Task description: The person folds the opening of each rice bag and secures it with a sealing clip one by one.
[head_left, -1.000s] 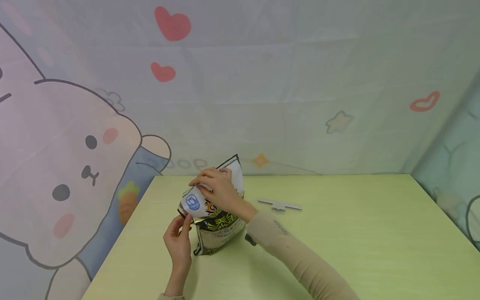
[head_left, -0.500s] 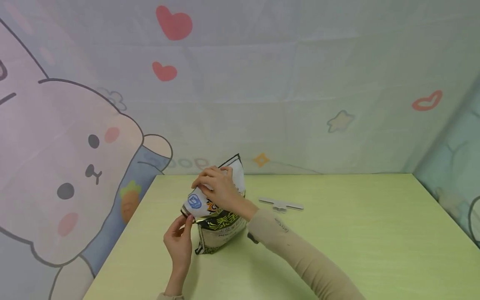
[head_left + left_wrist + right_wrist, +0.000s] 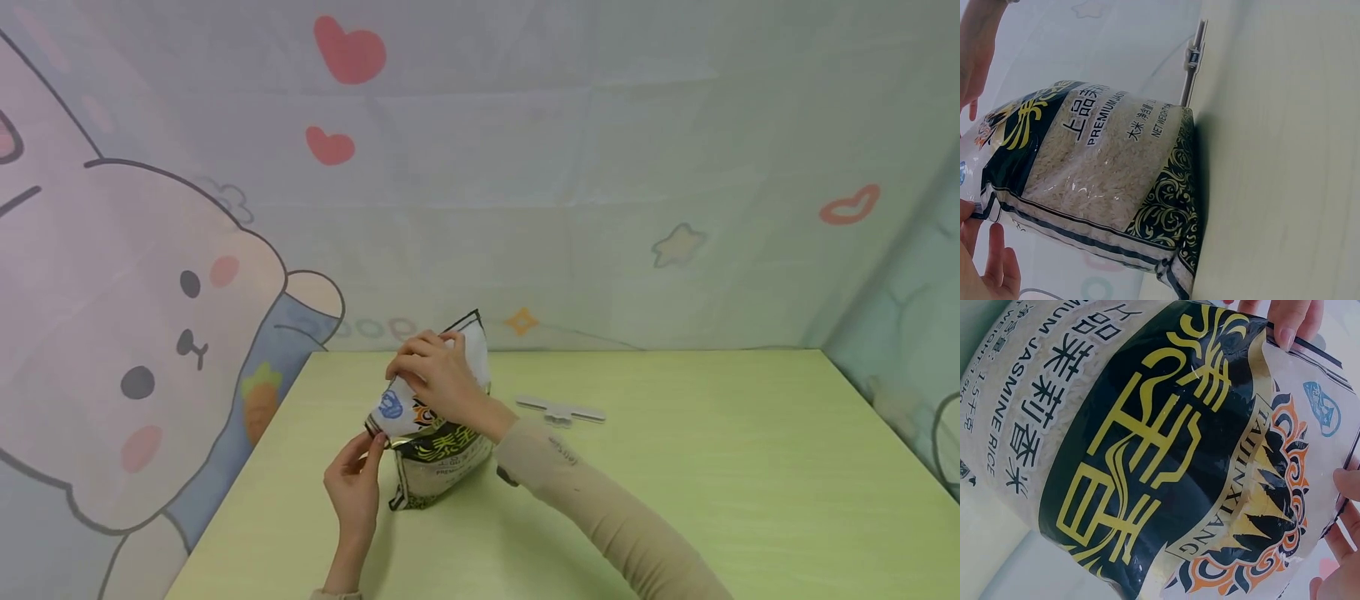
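Rice bag (image 3: 446, 473) stands on the tabletop (image 3: 712, 492), its white top slanting. The left hand (image 3: 354, 490) pinches one top corner, thumb against fingers; the right hand (image 3: 441, 375) has its grip closed on the upper edge. A pale clip (image 3: 558, 413) lies near the bag.

A staged tabletop corner, room type unclear: a creased pale fabric backdrop (image 3: 510, 183) printed with a pinkish-white cartoon rabbit (image 3: 157, 333) and red hearts (image 3: 351, 52) hangs behind a smooth yellow-green table (image 3: 720, 458)

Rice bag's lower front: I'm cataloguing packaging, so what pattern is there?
The bag's lower front has pale curling scrolls on dark, clearest in the left wrist view.
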Demonstrator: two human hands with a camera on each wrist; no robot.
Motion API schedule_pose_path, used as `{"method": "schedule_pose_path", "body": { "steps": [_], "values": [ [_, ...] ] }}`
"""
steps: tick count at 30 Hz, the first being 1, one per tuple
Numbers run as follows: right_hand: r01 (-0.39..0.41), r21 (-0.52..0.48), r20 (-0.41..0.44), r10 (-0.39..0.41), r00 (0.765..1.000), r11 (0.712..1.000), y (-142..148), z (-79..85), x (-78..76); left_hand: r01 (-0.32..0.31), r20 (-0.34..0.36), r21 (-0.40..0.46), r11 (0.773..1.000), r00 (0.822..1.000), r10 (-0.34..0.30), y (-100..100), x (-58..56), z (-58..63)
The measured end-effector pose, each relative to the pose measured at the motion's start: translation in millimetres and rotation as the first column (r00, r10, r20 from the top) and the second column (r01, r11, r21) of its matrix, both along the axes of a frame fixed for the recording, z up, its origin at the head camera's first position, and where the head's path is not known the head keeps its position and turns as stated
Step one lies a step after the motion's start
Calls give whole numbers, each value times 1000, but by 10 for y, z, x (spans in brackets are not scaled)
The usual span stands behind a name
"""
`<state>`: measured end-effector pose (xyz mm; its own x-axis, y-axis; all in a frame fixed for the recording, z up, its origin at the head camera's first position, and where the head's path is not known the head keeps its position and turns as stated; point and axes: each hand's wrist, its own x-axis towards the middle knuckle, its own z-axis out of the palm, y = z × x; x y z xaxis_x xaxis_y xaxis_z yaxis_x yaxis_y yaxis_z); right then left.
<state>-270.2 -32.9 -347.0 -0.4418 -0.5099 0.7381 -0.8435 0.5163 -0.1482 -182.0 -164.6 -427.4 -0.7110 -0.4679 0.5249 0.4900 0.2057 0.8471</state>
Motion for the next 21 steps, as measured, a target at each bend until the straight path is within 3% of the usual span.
{"method": "schedule_pose_path", "body": {
  "steps": [10,16,21],
  "values": [
    [7,-3,-37,-8,999,1000,36,-8,-46,-1,31,-6,1000,1000,1,-11,-26,-11],
    [7,-1,-28,-7,1000,1000,46,-2,-34,47,65,15,999,997,-48,-108,-117,-143],
    [0,22,-32,1,999,1000,52,-17,-31,82,136,74,994,987,-91,-157,-120,-150]
  ]
}}
